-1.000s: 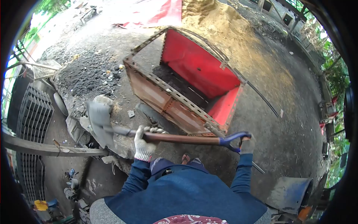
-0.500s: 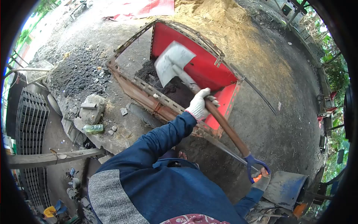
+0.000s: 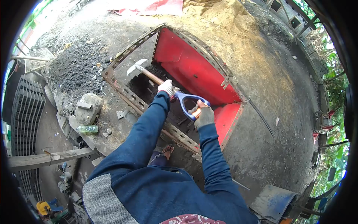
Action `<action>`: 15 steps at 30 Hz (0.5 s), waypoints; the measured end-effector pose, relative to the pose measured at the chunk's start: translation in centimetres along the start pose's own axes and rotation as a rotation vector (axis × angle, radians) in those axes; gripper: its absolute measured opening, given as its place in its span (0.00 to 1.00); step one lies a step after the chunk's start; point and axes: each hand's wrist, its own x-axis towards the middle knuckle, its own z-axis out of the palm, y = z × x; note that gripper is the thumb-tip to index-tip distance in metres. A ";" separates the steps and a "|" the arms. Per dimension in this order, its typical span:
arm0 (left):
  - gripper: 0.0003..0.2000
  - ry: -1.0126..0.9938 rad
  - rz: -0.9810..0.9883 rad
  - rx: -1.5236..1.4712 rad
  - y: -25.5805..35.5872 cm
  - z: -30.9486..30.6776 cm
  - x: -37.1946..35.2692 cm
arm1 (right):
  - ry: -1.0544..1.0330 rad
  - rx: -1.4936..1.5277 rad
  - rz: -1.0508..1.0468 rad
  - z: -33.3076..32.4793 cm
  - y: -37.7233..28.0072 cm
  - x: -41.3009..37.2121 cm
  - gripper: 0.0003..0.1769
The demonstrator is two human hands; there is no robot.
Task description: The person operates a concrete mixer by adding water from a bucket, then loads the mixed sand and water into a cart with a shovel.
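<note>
My left hand [image 3: 166, 89], in a white knit glove, is closed round the wooden shaft of a shovel [image 3: 151, 76]. Higher up the tool, my right hand [image 3: 204, 114], in a dark worn glove with bare fingertips, grips the blue D-shaped handle. The shovel's blade [image 3: 137, 66] shows nearly edge-on at the far left end of a metal-framed cart [image 3: 182, 56] with red inner panels. Dark, loose material [image 3: 143, 86] lies in the cart bed under the shaft. Both arms reach forward over the cart's near side.
A dark heap [image 3: 76, 65] lies on the ground left of the cart, near a rock [image 3: 89, 108] and a plastic bottle [image 3: 88, 129]. Sandy soil [image 3: 223, 18] is piled behind. A metal rod [image 3: 261, 117] sticks out right; stacked grey trays [image 3: 26, 115] stand left.
The shovel has swung left and down, its blade turning from face-on to edge-on. My right hand has come up from the lower right to over the cart, and my left hand has moved left.
</note>
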 end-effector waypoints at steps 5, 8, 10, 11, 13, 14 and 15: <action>0.14 -0.116 0.019 0.173 -7.3 -2.8 9.6 | -0.020 0.003 -0.005 -2.5 -1.9 -1.5 0.06; 0.16 0.060 0.014 -0.102 -2.4 1.1 -0.9 | 0.002 0.011 -0.102 0.0 -3.4 -3.2 0.08; 0.17 0.123 0.046 -0.088 -1.6 0.6 -0.1 | 0.005 0.035 -0.045 -0.2 -2.8 -2.0 0.07; 0.18 0.153 0.058 -0.059 -1.0 0.4 -0.5 | 0.010 0.052 -0.020 -0.5 -2.4 -1.1 0.07; 0.18 0.188 0.053 -0.069 -0.2 -0.9 0.2 | -0.014 0.042 0.013 -0.4 -1.2 0.1 0.06; 0.19 0.196 0.039 -0.113 -0.2 -1.6 0.8 | -0.024 0.035 0.030 0.5 -1.2 -0.1 0.05; 0.18 0.199 -0.027 -0.136 -0.8 -2.1 1.1 | -0.002 0.026 0.051 1.0 -1.3 0.1 0.05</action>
